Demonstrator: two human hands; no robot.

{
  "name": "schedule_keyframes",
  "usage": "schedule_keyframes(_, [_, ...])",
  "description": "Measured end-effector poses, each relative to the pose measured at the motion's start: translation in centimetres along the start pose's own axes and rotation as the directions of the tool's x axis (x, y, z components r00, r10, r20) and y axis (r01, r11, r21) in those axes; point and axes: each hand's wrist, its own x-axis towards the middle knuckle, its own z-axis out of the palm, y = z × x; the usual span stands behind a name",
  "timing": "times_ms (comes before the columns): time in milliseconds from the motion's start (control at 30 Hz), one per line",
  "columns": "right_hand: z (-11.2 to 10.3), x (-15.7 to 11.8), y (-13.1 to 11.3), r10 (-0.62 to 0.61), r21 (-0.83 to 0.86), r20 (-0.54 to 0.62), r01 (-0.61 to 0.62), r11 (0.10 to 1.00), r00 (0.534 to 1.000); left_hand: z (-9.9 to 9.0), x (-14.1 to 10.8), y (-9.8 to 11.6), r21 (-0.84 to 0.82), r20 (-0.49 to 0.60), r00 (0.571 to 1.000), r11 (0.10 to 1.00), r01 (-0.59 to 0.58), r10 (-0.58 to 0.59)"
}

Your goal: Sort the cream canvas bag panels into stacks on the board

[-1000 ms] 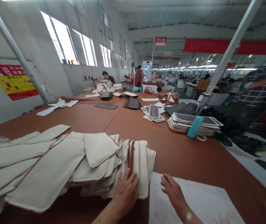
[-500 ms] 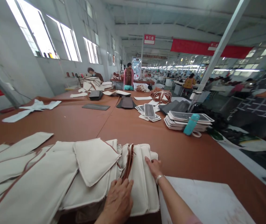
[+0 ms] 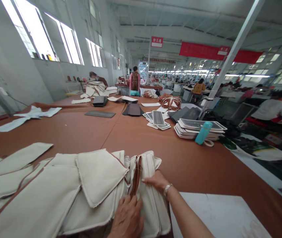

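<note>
A pile of cream canvas pieces [image 3: 98, 198] with brown-piped edges lies on the brown table, overlapping and fanned out. My left hand [image 3: 127, 217] sits at the pile's near edge, its fingers pressing among the layers. My right hand [image 3: 157, 181], with a bracelet on the wrist, lies across the pile's upper right edge. Brown piping ends [image 3: 136, 172] stand between the layers, just above my left hand. A white board [image 3: 217, 215] lies on the table beneath my right forearm.
Stacks of grey-and-white trays [image 3: 200, 130] with a teal bottle [image 3: 203, 133] stand to the far right. Dark panels [image 3: 133, 109] and bundled strips [image 3: 170, 101] lie beyond. Co-workers stand and sit around the long workshop tables, with a white cloth piece [image 3: 29, 115] at left.
My right hand has slid left and further across the pile, and the layers at its edge have spread. The view has turned slightly, and the plaid-clothed person at right has gone.
</note>
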Motion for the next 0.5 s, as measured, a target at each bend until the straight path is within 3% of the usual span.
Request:
schedule_keyframes(133, [0.9, -1.5, -1.0, -0.038, 0.006, 0.024, 0.038, 0.999, 0.999, -1.6, -0.1, 0.4, 0.002, 0.010, 1.000, 1.000, 0.008, -0.008])
schedule_keyframes(267, [-0.9, -6.5, -0.5, -0.108, 0.035, -0.029, 0.109, 0.993, 0.994, -2.0, -0.8, -0.2, 0.016, -0.004, 0.999, 0.999, 0.047, -0.047])
schedule_keyframes(367, [-3.8, -11.6, 1.0, -0.111, 0.078, -0.176, 0.126, 0.989, 0.978, -2.6, -1.3, -1.1, -0.063, 0.041, 0.999, 0.998, 0.027, -0.024])
schedule_keyframes(433, [-5.9, -14.7, 1.8, -0.151, 0.053, -0.318, 0.176, 0.983, 0.936, -3.4, -1.2, -1.3, -0.206, 0.135, 0.991, 0.978, 0.017, 0.011])
schedule_keyframes(500, [-7.6, -17.0, 2.0, -0.230, -0.033, -0.418, 0.238, 0.971, 0.879, -4.6, -0.8, -0.8, -0.367, 0.136, 0.991, 0.929, 0.041, 0.011])
